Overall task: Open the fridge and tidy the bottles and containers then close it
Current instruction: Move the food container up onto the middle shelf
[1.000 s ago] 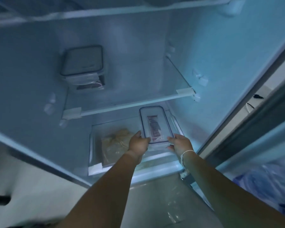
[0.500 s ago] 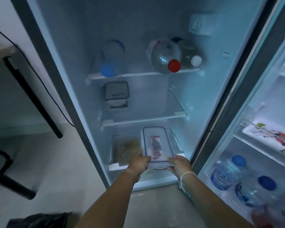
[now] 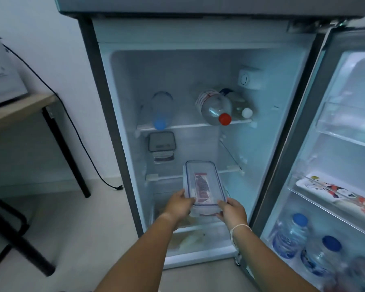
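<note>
The fridge (image 3: 122, 144) stands open. My left hand (image 3: 178, 204) and my right hand (image 3: 233, 209) both grip the near end of a clear rectangular container (image 3: 202, 184) with a blue-edged lid and red food inside, held in front of the lower shelf (image 3: 230, 171). A square grey-lidded container (image 3: 161, 142) sits at the back left of that shelf. On the upper shelf (image 3: 188, 125) lie a blue-capped bottle (image 3: 161, 110), a red-capped bottle (image 3: 215, 106) and a white-capped bottle (image 3: 241, 109), caps facing me.
The bottom drawer (image 3: 198, 243) holds a pale bag. The open door (image 3: 335, 165) on the right carries blue-capped water bottles (image 3: 291, 234) and a flat printed packet (image 3: 335, 192). A wooden table (image 3: 19, 108) with an appliance, a black cable (image 3: 76, 131) and a black chair frame (image 3: 15, 239) stand left.
The view has pulled back and up, so the whole fridge shows. Both hands have lifted the clear container from above the bottom drawer to the height of the lower shelf.
</note>
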Available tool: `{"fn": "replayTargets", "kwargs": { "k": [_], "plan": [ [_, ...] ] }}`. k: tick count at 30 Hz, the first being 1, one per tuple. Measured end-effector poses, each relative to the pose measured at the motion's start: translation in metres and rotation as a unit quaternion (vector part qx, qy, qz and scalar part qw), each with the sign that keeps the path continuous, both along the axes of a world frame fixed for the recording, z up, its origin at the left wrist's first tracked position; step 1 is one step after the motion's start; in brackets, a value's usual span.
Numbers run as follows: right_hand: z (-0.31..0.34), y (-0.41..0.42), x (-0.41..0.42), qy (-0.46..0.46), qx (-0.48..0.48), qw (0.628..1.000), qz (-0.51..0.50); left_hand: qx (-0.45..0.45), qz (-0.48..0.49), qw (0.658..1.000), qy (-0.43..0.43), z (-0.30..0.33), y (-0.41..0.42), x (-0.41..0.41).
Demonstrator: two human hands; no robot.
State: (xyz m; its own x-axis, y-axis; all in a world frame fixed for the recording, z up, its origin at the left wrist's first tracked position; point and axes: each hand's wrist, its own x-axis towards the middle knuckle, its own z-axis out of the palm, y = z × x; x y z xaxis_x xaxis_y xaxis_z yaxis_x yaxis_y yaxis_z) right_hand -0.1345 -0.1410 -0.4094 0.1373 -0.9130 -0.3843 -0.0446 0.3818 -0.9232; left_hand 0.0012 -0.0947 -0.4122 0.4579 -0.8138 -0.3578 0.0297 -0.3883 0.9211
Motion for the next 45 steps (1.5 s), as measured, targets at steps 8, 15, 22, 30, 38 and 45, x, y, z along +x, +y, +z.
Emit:
{"fn": "replayTargets", "kwargs": {
  "k": [8, 15, 22, 30, 38, 45],
  "plan": [
    [0.008, -0.047, 0.025, 0.014, -0.046, 0.999, -0.004, -0.02, 0.023, 0.999, -0.014, 0.014, -0.044, 0.021],
    [-0.005, -0.085, 0.048, -0.004, -0.069, 0.997, -0.017, -0.023, 0.026, 0.999, -0.006, 0.011, -0.08, 0.04],
    [-0.025, -0.106, 0.067, -0.006, -0.077, 0.997, -0.021, -0.006, 0.008, 1.0, 0.0, 0.003, -0.1, 0.051],
    [-0.026, -0.122, 0.089, 0.093, -0.218, 0.971, 0.03, 0.015, -0.03, 0.954, -0.299, 0.02, -0.116, 0.08],
    [-0.024, -0.147, 0.114, 0.099, -0.221, 0.967, 0.076, 0.089, -0.08, 0.79, -0.601, 0.024, -0.133, 0.122],
    [-0.025, -0.17, 0.13, 0.116, -0.234, 0.961, 0.094, 0.145, -0.131, 0.77, -0.607, 0.018, -0.141, 0.136]
  ]
}}
